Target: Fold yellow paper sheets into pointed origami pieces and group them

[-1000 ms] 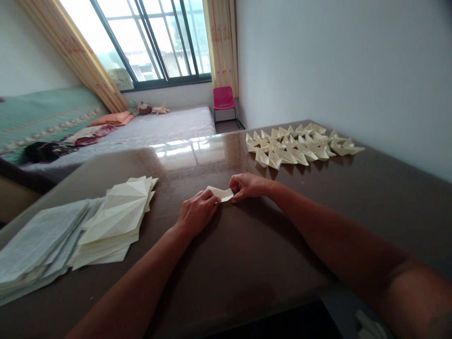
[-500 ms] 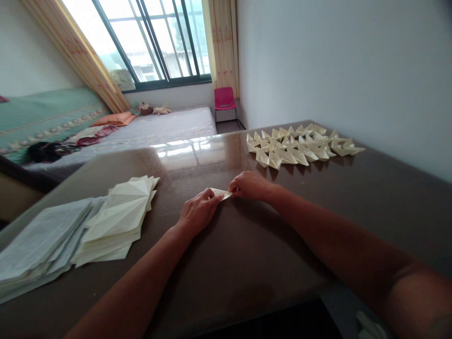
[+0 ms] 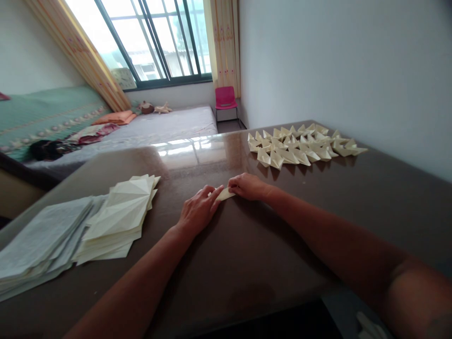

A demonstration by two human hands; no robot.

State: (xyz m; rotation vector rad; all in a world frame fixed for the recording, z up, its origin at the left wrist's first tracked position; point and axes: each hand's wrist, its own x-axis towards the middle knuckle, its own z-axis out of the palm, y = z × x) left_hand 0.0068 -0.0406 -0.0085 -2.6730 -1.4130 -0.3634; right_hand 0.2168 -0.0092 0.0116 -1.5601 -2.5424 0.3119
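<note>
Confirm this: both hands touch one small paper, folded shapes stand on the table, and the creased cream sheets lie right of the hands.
No: the head view shows the creased cream sheets left of the left hand and right hand. The rest holds: both touch the small paper, folded shapes stand on the table.

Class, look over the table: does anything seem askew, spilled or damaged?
The cream sheets and grey sheets at the left look askew: edges don't line up, corners jut. No spill or damage stands out.
</note>
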